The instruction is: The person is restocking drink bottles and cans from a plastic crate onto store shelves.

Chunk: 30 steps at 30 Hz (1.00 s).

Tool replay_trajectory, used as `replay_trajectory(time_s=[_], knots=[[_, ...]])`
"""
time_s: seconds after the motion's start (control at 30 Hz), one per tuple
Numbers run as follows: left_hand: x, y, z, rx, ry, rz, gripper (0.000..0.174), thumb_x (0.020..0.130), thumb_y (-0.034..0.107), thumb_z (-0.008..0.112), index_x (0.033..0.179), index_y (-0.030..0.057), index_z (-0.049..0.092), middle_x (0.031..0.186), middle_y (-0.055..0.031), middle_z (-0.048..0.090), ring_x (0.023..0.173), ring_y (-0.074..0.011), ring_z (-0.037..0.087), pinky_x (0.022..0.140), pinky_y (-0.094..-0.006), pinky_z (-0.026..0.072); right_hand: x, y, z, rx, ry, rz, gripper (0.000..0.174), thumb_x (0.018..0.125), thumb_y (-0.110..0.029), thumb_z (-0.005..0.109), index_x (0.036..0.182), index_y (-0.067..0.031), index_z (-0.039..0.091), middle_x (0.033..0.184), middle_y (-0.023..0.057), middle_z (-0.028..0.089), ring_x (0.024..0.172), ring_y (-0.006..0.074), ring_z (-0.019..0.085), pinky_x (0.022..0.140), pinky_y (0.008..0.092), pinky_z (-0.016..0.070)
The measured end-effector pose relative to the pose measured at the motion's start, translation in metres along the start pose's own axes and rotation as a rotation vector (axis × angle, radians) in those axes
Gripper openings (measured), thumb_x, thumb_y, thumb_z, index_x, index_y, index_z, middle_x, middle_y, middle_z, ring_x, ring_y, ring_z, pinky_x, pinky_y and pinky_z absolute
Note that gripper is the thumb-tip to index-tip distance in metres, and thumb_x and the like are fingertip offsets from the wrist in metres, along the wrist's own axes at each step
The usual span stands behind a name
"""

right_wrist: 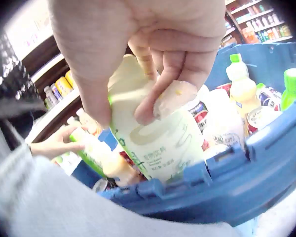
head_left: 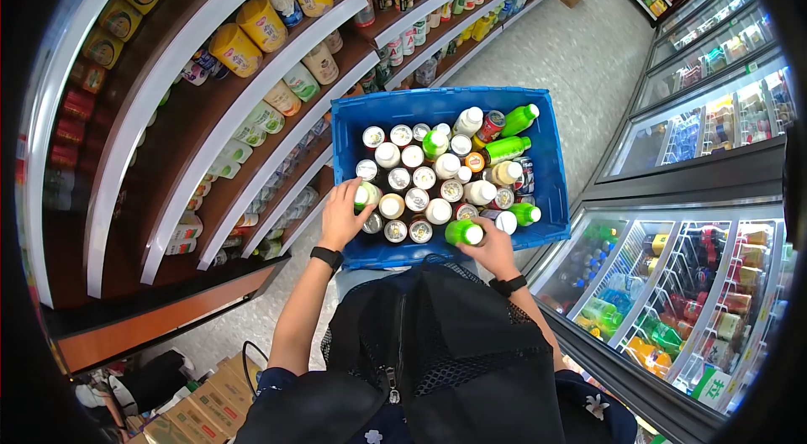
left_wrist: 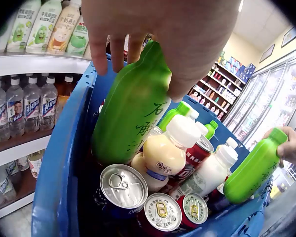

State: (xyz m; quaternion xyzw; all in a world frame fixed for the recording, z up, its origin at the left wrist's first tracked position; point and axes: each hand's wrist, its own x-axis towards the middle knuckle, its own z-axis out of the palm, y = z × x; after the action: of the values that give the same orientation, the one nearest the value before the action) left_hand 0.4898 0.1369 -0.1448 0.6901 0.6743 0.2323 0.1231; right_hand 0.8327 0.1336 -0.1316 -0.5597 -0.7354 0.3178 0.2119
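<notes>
Grip first: your left hand (head_left: 343, 213) has its fingers curled down over the top of a green bottle (left_wrist: 130, 106), palm facing down. The bottle stands nearly upright in the near-left corner of the blue crate (head_left: 555, 183). Your right hand (head_left: 496, 246) is wrapped round a second green bottle (head_left: 464, 232), with thumb and fingers closed on its body. That one is tilted well over, right above the crate's near rim. So both hands are full, one bottle each.

My read is that you're mid-pick, with two bottles grabbed and neither clear of the crate yet. The left one sits tight against the crate's left wall, with white-capped bottles (head_left: 424, 178) and cans (left_wrist: 123, 190) packed in beside it. I'd say it wants a straight upward pull so it doesn't drag its neighbours over. The right one is already above the rim, so it mostly needs a firm hold.

Pose-wise, both forearms reach forward over the crate's near rim, the left arm toward the corner and the right more toward the middle, with a black band on each wrist. Left of the crate are the stocked shelves (head_left: 277, 91) – right of it are the fridge doors (head_left: 698, 276).
</notes>
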Motion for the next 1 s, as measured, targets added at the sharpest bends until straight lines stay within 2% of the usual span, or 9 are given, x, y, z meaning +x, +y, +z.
replay_trajectory(time_s=[0.07,0.1,0.27,0.37,0.67,0.8,0.87,0.93,1.0], knots=[[-0.004,0.0,0.004,-0.048,0.02,-0.035,0.059,0.077,0.023,0.077,0.126,0.0024,0.052,0.12,-0.0146,0.058,0.11,-0.0354,0.053,0.094,-0.044,0.0456,0.008,-0.014,-0.024,0.028,-0.106,0.242,0.06,0.066,-0.035,0.084,0.114,-0.0078,0.06,0.075,0.0135,0.069,0.071,0.0292,0.069,0.065,0.0381,0.0548],[-0.005,-0.001,0.005,-0.052,0.023,-0.038,0.059,0.077,0.023,0.077,0.126,0.0024,0.052,0.12,-0.0146,0.058,0.11,-0.0354,0.053,0.094,-0.044,0.0456,0.012,-0.01,-0.026,0.008,-0.026,0.091,0.054,0.068,-0.033,0.084,0.111,-0.0078,0.062,0.063,0.0102,0.066,0.061,0.0253,0.068,0.058,0.0358,0.0533],[-0.01,-0.003,0.006,-0.112,-0.004,-0.116,0.053,0.079,0.019,0.075,0.124,0.0014,0.052,0.119,-0.0179,0.059,0.111,-0.037,0.054,0.096,-0.044,0.0448,0.043,-0.024,-0.057,0.084,0.078,0.001,0.05,0.07,-0.026,0.084,0.109,-0.0046,0.061,0.062,0.0088,0.065,0.059,0.0175,0.068,0.054,0.0291,0.0511],[-0.02,-0.005,0.018,-0.125,0.05,-0.159,0.054,0.08,0.018,0.074,0.125,0.0008,0.051,0.12,-0.0198,0.059,0.112,-0.0388,0.056,0.096,-0.044,0.0455,0.074,-0.031,-0.061,0.308,0.23,-0.098,0.048,0.074,-0.02,0.082,0.112,-0.0034,0.059,0.075,0.0088,0.068,0.062,0.0116,0.065,0.056,0.0251,0.0499],[-0.065,0.03,0.009,-0.241,0.193,-0.269,0.05,0.081,0.014,0.073,0.124,-0.0001,0.051,0.127,-0.0197,0.059,0.114,-0.0393,0.057,0.096,-0.0444,0.0459,0.186,-0.076,-0.036,0.076,0.208,-0.292,0.041,0.079,-0.026,0.076,0.109,-0.0079,0.056,0.076,0.0132,0.069,0.069,0.0269,0.07,0.062,0.0364,0.0537],[-0.086,0.055,-0.015,-0.291,0.252,-0.289,0.047,0.079,0.012,0.075,0.119,0.0016,0.053,0.129,-0.018,0.058,0.116,-0.0385,0.056,0.096,-0.0434,0.0465,0.223,-0.059,-0.007,-0.083,0.137,-0.35,0.045,0.078,-0.027,0.076,0.112,-0.0067,0.056,0.085,0.0172,0.069,0.074,0.034,0.069,0.064,0.0443,0.0534],[-0.099,0.065,-0.017,-0.304,0.252,-0.279,0.047,0.078,0.01,0.076,0.119,0.0031,0.053,0.128,-0.0179,0.059,0.115,-0.0387,0.058,0.095,-0.0433,0.0471,0.239,-0.029,0.014,-0.164,0.151,-0.411,0.047,0.076,-0.03,0.077,0.113,-0.0055,0.059,0.084,0.0179,0.069,0.071,0.031,0.069,0.066,0.0423,0.0538],[-0.105,0.072,-0.022,-0.286,0.229,-0.327,0.046,0.078,0.011,0.076,0.117,0.0029,0.054,0.127,-0.0175,0.06,0.115,-0.0387,0.057,0.096,-0.0434,0.0471,0.25,-0.025,0.028,-0.229,0.041,-0.328,0.05,0.076,-0.03,0.076,0.116,-0.0074,0.056,0.098,0.0188,0.069,0.089,0.0389,0.066,0.075,0.0505,0.0523],[-0.114,0.073,-0.016,-0.268,0.183,-0.309,0.045,0.079,0.012,0.075,0.117,0.0027,0.054,0.127,-0.0175,0.06,0.117,-0.0386,0.056,0.097,-0.0434,0.0469,0.255,-0.023,0.035,-0.319,-0.017,-0.251,0.052,0.076,-0.033,0.076,0.117,-0.0088,0.056,0.101,0.0176,0.068,0.092,0.0381,0.065,0.077,0.0498,0.0523]])
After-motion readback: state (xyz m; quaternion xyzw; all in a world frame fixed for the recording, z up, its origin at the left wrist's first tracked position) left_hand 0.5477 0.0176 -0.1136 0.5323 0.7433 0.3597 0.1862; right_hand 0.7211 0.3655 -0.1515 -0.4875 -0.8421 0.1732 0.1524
